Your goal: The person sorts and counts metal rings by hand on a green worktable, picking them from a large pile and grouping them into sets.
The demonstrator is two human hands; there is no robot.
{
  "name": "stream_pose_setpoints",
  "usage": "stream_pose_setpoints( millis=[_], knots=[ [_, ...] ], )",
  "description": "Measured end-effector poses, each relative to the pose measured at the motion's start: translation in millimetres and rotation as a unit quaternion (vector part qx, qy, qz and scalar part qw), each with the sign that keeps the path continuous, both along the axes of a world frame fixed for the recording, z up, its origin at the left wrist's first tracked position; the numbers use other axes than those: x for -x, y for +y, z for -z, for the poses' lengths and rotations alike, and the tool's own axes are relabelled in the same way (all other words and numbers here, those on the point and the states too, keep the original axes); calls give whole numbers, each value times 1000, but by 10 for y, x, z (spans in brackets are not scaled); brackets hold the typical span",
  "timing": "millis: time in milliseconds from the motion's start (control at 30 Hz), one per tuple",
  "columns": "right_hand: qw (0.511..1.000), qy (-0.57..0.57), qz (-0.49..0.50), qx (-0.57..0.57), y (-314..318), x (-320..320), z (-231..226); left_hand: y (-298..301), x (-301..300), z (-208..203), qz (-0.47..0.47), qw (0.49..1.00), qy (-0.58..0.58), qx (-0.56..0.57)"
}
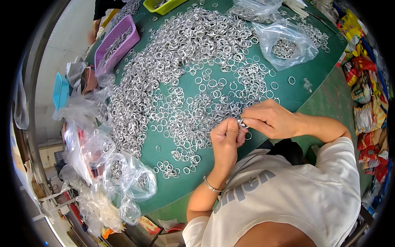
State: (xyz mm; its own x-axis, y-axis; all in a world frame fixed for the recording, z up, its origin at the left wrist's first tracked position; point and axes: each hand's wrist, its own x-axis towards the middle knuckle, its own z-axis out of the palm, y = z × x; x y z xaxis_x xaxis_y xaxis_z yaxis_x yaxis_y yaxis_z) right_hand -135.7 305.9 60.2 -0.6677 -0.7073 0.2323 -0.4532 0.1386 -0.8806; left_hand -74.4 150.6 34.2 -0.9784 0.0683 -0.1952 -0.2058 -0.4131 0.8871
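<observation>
My left hand point(225, 138) and my right hand point(273, 119) meet over the near right edge of the green table. Between their fingertips is a small silver metal ring point(242, 123), pinched from both sides; the fingers partly cover it, and whether it is one ring or several I cannot tell. A large heap of similar silver rings point(189, 43) spreads across the table. Looser rings point(193, 123) lie just left of my left hand, and a few rest close beyond my right hand.
Clear plastic bags point(142, 181) line the left edge; another bag point(284, 41) with rings lies at the far right. A purple tray point(108, 39) and a yellow-green tray point(164, 7) hold rings. A blue container point(61, 91) stands left. Another person's arm point(95, 26) shows at the far left.
</observation>
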Motion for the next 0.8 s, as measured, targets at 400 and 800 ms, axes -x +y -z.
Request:
stream_pose_setpoints(
  millis=[400,800],
  knots=[
    [999,-32,-14,0,-40,43,11,8,-4,102,-86,970,122,192],
    [956,22,258,-139,950,474,-275,-109,27,186,-31,948,74,308]
  ],
)
